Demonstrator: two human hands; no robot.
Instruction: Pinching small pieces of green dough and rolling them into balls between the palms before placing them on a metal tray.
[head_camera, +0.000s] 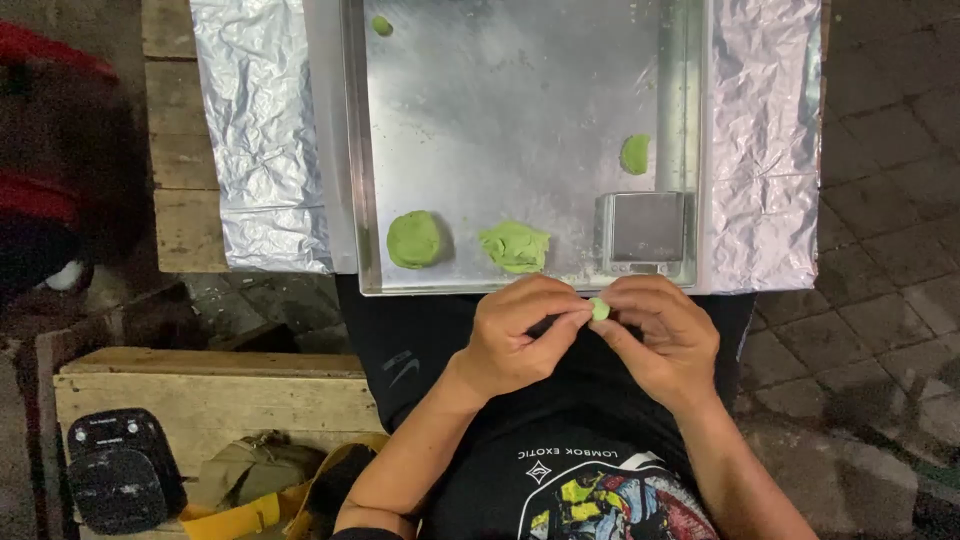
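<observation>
One small green dough bit (599, 309) sits pinched between my two hands, just below the near edge of the tray (520, 130), over my lap. My left hand (520, 335) curls nearly closed, thumb and forefinger nipping the bit from the left. My right hand (665, 335) mirrors it, fingers bent in, fingertips pressing the same bit from the right. Both wrists angle inward, knuckles up.

On the tray I count four more green pieces: a round ball (414, 240) and a ragged lump (515, 246) near the front edge, a flat piece (634, 154) by the right wall, a tiny dot (381, 25) at the far left. One metal box (642, 232) stands at the front right corner. Foil (262, 130) lies crumpled under the tray on both sides.
</observation>
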